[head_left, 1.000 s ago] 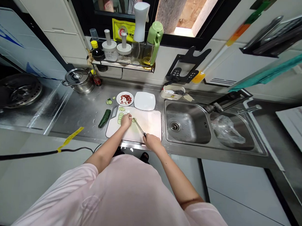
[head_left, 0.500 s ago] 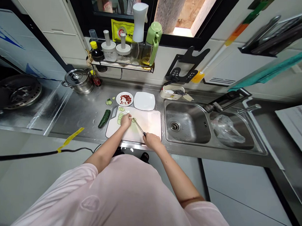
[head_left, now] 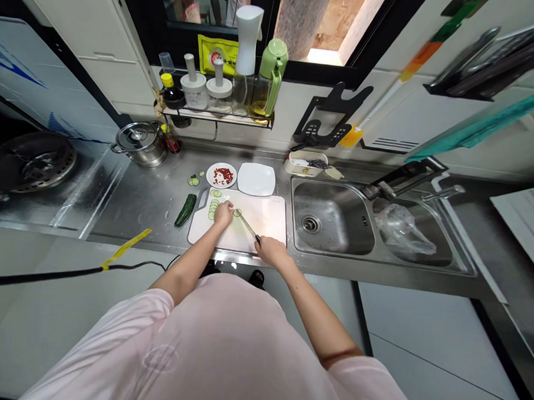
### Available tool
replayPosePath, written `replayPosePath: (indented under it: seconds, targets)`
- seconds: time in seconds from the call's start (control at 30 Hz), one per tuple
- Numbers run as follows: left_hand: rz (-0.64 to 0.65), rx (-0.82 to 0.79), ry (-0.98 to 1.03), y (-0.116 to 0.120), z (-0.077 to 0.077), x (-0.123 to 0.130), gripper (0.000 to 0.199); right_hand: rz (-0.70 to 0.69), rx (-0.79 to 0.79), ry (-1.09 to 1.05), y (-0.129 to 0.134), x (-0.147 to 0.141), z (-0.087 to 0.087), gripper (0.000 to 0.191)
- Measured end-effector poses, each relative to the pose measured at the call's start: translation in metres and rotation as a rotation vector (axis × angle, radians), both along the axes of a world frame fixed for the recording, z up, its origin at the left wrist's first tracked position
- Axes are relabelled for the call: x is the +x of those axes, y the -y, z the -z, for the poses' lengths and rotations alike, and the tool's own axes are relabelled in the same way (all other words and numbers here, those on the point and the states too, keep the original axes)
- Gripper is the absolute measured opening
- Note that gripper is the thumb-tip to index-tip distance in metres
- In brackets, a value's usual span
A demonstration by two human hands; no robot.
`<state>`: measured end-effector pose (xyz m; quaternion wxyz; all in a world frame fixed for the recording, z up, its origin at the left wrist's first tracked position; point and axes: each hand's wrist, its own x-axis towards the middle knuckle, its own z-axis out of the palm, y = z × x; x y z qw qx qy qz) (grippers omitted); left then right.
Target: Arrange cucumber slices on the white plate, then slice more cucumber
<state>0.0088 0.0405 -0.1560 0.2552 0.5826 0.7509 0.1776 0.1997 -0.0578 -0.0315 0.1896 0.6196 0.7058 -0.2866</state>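
Observation:
My right hand is closed around the black handle of a kitchen knife, whose blade points up and left over a white cutting board. At the blade's tip lies a pale green cucumber slice. Just left of it, my left hand rests on the board with fingers curled together; whatever sits beneath them is hidden. Several cucumber slices overlap in a row beside that hand. An uncut-looking dark green cucumber piece lies on the steel counter left of the board.
Behind the board stand a plate of chopped red pieces and a white square plate. Cucumber scraps lie left of them. To the right is a double sink with a plastic bag. A lidded pot stands back left.
The view has shifted very slightly. Both hands, the knife and the slices keep nearly the same places on the board.

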Motion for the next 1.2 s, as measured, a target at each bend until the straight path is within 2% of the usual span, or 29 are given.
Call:
replayPosePath:
  seconds: [0.33, 0.77, 1.2]
  targets:
    - [0.003, 0.003, 0.011, -0.001, 0.001, -0.001, 0.016, 0.009, -0.005, 0.018, 0.017, 0.014, 0.003, 0.040]
    - [0.006, 0.013, 0.008, -0.001, 0.005, -0.001, 0.016, 0.018, 0.020, -0.002, 0.003, 0.001, 0.014, 0.041]
    - [0.007, 0.013, -0.003, 0.000, 0.004, -0.001, 0.015, 0.017, 0.005, -0.006, 0.002, -0.002, 0.011, 0.041]
